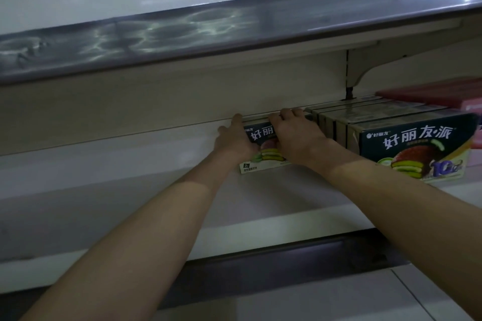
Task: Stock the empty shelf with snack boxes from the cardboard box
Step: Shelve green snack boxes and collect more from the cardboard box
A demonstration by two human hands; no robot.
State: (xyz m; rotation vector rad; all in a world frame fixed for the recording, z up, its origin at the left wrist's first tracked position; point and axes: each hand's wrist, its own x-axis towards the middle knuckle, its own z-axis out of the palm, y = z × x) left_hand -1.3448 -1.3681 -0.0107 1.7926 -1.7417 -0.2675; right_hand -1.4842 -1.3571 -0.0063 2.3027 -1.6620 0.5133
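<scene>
Stocking partway done. A row [407, 143] of boxes fills the shelf's [130, 164] right end, and the left stretch is unfilled. The left hand [234, 139] and right hand [297, 133] clasp a box [258, 135] at the back edge, just beside the row.

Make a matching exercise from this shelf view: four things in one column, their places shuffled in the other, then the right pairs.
Column 1
1. left hand
2. right hand
3. snack box
4. red box

Column 2
A. far right, above the stocked row
B. grips the held box's left end
C. between both hands, left of the stocked row
D. fingers curled over the held box's top edge

Pairs: 1-B; 2-D; 3-C; 4-A
</scene>
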